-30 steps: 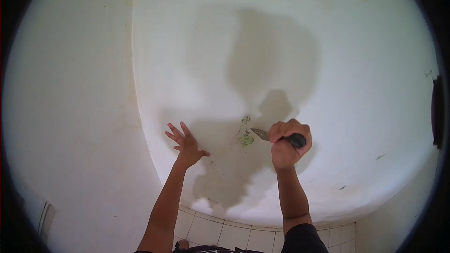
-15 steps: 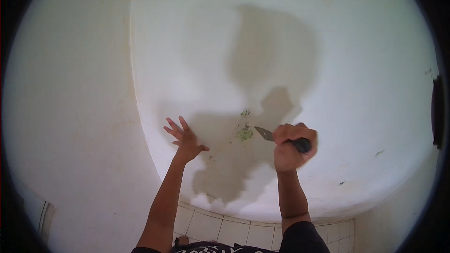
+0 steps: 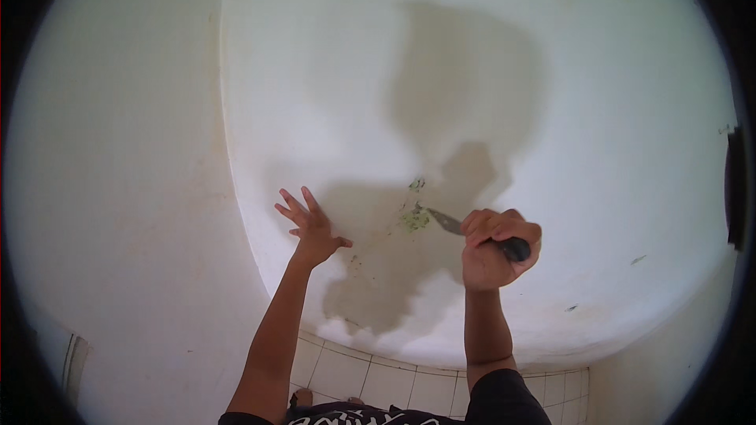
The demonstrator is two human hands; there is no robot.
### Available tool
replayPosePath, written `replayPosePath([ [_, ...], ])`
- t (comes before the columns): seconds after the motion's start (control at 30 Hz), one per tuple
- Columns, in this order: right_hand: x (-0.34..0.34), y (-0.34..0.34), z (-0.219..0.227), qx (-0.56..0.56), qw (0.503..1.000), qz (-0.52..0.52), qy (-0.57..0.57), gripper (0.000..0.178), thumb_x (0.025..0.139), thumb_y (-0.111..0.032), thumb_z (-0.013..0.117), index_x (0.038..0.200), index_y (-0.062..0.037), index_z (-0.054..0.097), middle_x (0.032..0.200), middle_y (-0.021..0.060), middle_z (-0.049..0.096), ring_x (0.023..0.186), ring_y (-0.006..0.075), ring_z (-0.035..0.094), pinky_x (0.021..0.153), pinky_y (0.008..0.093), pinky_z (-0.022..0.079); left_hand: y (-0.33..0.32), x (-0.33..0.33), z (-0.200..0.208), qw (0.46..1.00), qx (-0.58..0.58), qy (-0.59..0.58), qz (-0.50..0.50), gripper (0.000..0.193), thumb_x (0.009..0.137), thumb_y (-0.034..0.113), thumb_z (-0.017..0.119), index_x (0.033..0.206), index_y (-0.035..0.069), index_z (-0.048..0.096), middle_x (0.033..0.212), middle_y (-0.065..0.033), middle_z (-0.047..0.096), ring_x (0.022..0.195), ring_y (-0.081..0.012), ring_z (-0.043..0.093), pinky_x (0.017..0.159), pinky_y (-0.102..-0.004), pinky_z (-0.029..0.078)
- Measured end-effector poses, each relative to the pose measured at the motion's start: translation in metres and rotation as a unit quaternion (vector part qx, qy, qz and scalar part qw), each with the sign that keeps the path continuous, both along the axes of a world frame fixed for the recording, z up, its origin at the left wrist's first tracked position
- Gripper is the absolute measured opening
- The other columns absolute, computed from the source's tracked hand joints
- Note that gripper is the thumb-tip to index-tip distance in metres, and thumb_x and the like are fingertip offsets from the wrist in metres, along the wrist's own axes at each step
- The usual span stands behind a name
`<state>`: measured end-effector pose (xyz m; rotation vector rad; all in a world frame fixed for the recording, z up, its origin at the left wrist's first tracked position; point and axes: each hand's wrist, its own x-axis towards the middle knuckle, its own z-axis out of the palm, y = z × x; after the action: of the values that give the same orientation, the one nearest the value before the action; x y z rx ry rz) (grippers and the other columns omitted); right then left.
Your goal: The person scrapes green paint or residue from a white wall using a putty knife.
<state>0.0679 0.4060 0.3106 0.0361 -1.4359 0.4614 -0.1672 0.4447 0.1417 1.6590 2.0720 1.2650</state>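
Scraper (image 3: 446, 223) in R hand (image 3: 502, 248), tip by green patch (image 3: 415, 221) on wall (image 3: 622, 142).
R hand closed firmly round the blk handle (image 3: 516, 249); blade points left, tip at patch's right edge (can't tell if touching). L hand (image 3: 315, 236), well left of patch, is open w/ fingers (image 3: 312, 201) spread at the wall. Tiled floor (image 3: 386, 387) on the near side; shadow (image 3: 472, 71) on wall's far part.

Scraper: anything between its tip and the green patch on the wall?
Nothing visible. The scraper, in the right hand, has its tip by the green patch's right edge; the left hand is spread off to the left, clear of that line. Tip contact unclear.
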Motion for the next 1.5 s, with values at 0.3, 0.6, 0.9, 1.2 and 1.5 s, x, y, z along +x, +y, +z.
replayPosePath([
  [0.3, -0.002, 0.009, -0.002, 0.032, 0.999, -0.005, 0.012, 0.027, 0.064, 0.017, 0.039, 0.084, -0.0008, 0.043, 0.067, 0.0092, 0.045, 0.047, 0.0174, 0.043, 0.044, 0.0338, 0.034, 0.002, 0.000, -0.001, 1.000, 0.009, -0.002, -0.010, 0.155, 0.052, 0.037, 0.094, 0.145, 0.003, -0.026, 0.139, -0.0334, -0.042, 0.123, -0.0638, -0.034, 0.081, -0.0801, 0.033],
  [0.6, -0.003, 0.012, 0.008, 0.044, 0.998, -0.033, -0.018, 0.029, 0.061, 0.013, 0.039, 0.085, -0.0031, 0.042, 0.064, 0.0081, 0.042, 0.046, 0.0171, 0.039, 0.044, 0.0322, 0.032, 0.003, 0.002, 0.003, 1.000, 0.007, -0.015, -0.013, 0.154, 0.052, 0.035, 0.094, 0.145, 0.004, -0.025, 0.139, -0.0325, -0.042, 0.123, -0.0640, -0.034, 0.082, -0.0802, 0.032],
  [0.9, 0.000, 0.006, 0.005, 0.044, 0.998, -0.022, -0.027, 0.020, 0.076, 0.011, 0.052, 0.084, -0.0044, 0.042, 0.065, 0.0096, 0.046, 0.047, 0.0181, 0.043, 0.044, 0.0335, 0.033, 0.001, 0.002, 0.002, 1.000, 0.008, -0.021, -0.014, 0.154, 0.052, 0.034, 0.094, 0.145, 0.004, -0.025, 0.139, -0.0318, -0.042, 0.122, -0.0629, -0.037, 0.084, -0.0811, 0.029],
  [1.2, 0.003, -0.008, 0.010, 0.063, 0.998, 0.008, -0.023, 0.020, 0.075, 0.011, 0.052, 0.085, -0.0035, 0.043, 0.063, 0.0104, 0.048, 0.048, 0.0198, 0.043, 0.046, 0.0347, 0.033, -0.002, 0.001, -0.002, 1.000, 0.006, -0.014, -0.012, 0.154, 0.053, 0.032, 0.094, 0.144, 0.005, -0.027, 0.139, -0.0306, -0.044, 0.123, -0.0617, -0.037, 0.085, -0.0816, 0.028],
  [1.5, -0.001, 0.004, 0.009, 0.094, 0.994, -0.045, -0.035, 0.028, 0.065, 0.015, 0.041, 0.087, -0.0027, 0.042, 0.065, 0.0101, 0.045, 0.046, 0.0193, 0.039, 0.044, 0.0349, 0.031, 0.002, -0.002, 0.001, 1.000, 0.014, -0.003, -0.012, 0.153, 0.054, 0.034, 0.093, 0.144, 0.005, -0.028, 0.138, -0.0323, -0.044, 0.121, -0.0631, -0.037, 0.082, -0.0801, 0.032],
])
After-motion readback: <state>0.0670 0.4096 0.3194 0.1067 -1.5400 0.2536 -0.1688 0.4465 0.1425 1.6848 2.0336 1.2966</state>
